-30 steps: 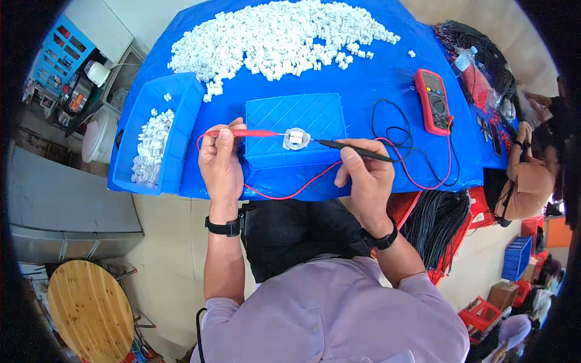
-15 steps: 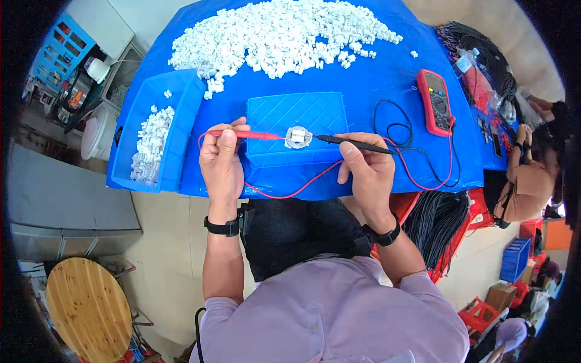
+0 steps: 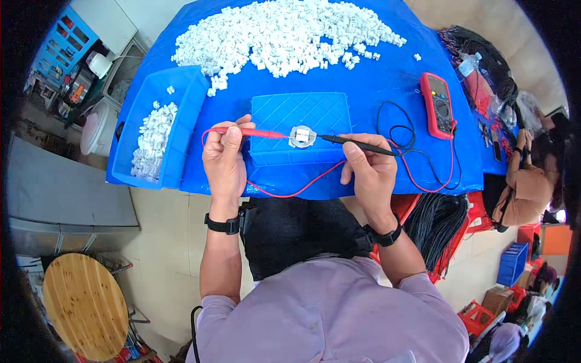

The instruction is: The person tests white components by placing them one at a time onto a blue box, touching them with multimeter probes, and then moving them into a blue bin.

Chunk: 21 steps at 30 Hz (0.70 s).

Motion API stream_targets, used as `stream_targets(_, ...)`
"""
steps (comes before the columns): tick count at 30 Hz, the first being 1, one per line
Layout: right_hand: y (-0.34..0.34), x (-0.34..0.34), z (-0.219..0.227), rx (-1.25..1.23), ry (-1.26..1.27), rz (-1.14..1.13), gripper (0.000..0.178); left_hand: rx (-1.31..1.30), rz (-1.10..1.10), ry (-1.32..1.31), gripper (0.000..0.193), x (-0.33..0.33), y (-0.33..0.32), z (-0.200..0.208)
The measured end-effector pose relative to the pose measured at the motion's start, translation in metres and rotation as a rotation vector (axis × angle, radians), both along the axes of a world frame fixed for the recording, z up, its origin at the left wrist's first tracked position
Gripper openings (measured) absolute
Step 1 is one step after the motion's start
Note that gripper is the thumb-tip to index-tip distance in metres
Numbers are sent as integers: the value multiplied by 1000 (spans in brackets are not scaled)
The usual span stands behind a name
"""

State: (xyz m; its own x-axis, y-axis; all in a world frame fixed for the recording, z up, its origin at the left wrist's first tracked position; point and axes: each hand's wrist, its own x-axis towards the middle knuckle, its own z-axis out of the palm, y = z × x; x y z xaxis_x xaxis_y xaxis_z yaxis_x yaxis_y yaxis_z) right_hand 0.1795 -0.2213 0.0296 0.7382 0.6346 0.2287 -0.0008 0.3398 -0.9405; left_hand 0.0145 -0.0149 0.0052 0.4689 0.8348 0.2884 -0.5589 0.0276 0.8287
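My left hand (image 3: 224,158) is closed around a red test probe (image 3: 261,132), its tip pointing right. My right hand (image 3: 371,172) pinches a black test probe (image 3: 357,145) that points left. Between the two tips a small white block-shaped part (image 3: 302,137) sits on a roundish pale piece, on top of an upturned blue bin (image 3: 296,109). Both tips reach the white part or stop right beside it; contact is too small to tell. Red and black leads run from the probes to a red multimeter (image 3: 437,104) lying on the right of the table.
A large heap of white parts (image 3: 284,36) covers the far side of the blue-covered table (image 3: 236,88). At the left stands a blue bin (image 3: 192,103) partly filled with similar parts. Black cables (image 3: 428,227) lie in a red crate below right. Another person (image 3: 528,175) sits farther right.
The whole view has shifted slightly. Both hands keep their hold on the probes, and the tips stay at the white part with little visible movement.
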Motion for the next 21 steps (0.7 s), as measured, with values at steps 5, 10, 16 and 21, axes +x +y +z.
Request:
stream_targets(5,0,5,6,18,27,-29,17,4,-10,-2,15,0,-1,1)
stream_targets(10,-11,58,46,-148,37,-180,40,-123,13,-98,15,-2,0,2)
stream_targets(16,-4,93,44,-883,-626,-158,42,-174,27,-143,15,-4,3,0)
stream_targets(21,18,32,75,-488,-1002,-37,28,-188,46,-160,15,-1,4,-2)
